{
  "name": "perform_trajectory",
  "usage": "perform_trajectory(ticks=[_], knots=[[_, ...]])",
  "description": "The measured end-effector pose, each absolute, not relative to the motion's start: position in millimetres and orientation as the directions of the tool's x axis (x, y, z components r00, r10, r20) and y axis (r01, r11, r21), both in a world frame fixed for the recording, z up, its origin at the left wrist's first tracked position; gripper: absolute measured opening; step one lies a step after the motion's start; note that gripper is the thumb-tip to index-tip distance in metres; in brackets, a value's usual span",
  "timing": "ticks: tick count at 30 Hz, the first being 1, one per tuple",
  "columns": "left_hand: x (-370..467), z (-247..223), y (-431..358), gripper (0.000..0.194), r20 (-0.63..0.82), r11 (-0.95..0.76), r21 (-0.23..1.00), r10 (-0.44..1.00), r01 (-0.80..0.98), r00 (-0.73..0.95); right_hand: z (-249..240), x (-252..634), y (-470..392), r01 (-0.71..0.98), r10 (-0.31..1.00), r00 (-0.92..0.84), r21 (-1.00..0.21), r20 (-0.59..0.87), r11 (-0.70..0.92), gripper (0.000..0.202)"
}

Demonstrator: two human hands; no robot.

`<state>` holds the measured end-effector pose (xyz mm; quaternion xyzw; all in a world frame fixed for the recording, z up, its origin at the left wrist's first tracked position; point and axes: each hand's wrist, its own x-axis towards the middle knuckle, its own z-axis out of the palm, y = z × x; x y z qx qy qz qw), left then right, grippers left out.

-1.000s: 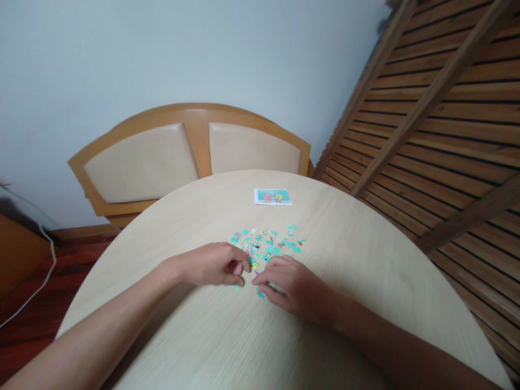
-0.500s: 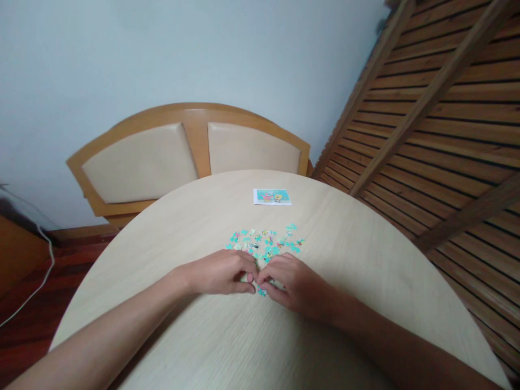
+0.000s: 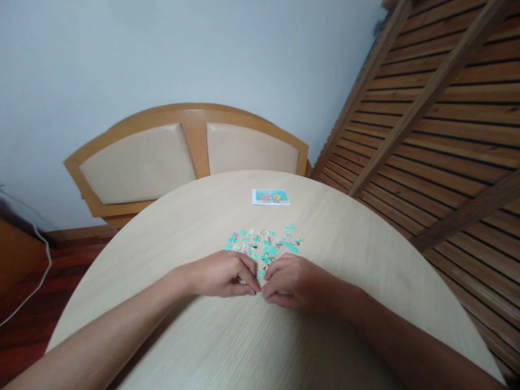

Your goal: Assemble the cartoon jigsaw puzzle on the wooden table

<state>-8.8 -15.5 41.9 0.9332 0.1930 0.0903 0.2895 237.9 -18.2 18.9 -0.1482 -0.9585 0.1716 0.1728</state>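
Note:
My left hand (image 3: pixel 227 274) and my right hand (image 3: pixel 294 281) meet at the near edge of a spread of small jigsaw pieces (image 3: pixel 272 251), mostly teal with bits of pink, yellow and white. The fingers of both are closed in a pinch, tips nearly touching, low over the wood. A sliver of a teal jigsaw piece (image 3: pixel 261 296) shows between the fingertips; the rest of it is hidden. Beyond the loose pieces lies a small picture card (image 3: pixel 271 197) with a pink and a yellow cartoon figure on teal.
The round pale wooden table (image 3: pixel 182 216) carries everything. Behind it stands a wide chair back or headboard (image 3: pixel 195 135) with cream panels, against a white wall. A slatted wooden screen (image 3: pixel 426 124) leans along the right. A white cable (image 3: pixel 49 254) hangs at the left.
Both hands have shifted slightly towards me, and their fingertips now cover most of the teal piece that showed below them. More loose pieces show between the hands.

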Motion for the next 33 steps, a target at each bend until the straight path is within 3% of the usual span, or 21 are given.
perform_trajectory(ticks=[6,10,13,17,20,29,33], knots=[[-7,43,-18,0.015,0.062,-0.757,0.589,0.392,0.284,0.918,22,242,-17,0.247,0.37,-0.902,-0.439,0.221,0.864,0.008],[-7,44,-19,0.014,0.06,-0.774,0.561,0.392,0.294,0.918,29,245,-16,0.233,0.398,-0.895,-0.551,0.2,0.801,0.004],[-8,45,-19,0.011,0.052,-0.772,0.559,0.397,0.302,0.916,35,250,-10,0.268,0.491,-0.836,-0.599,0.246,0.755,0.007],[-10,47,-19,0.011,0.053,-0.775,0.546,0.411,0.319,0.91,37,264,5,0.535,0.724,-0.622,-0.514,0.297,0.67,0.017],[-8,48,-21,0.014,0.084,-0.787,0.521,0.432,0.33,0.898,33,276,17,0.655,0.806,-0.522,-0.475,0.279,0.588,0.018],[-11,51,-21,0.012,0.117,-0.812,0.478,0.437,0.335,0.892,20,291,31,0.668,0.774,-0.577,-0.396,0.26,0.63,0.016],[-9,47,-22,0.026,0.173,-0.848,0.443,0.399,0.29,0.901,13,290,29,0.681,0.769,-0.57,-0.358,0.291,0.639,0.039]])
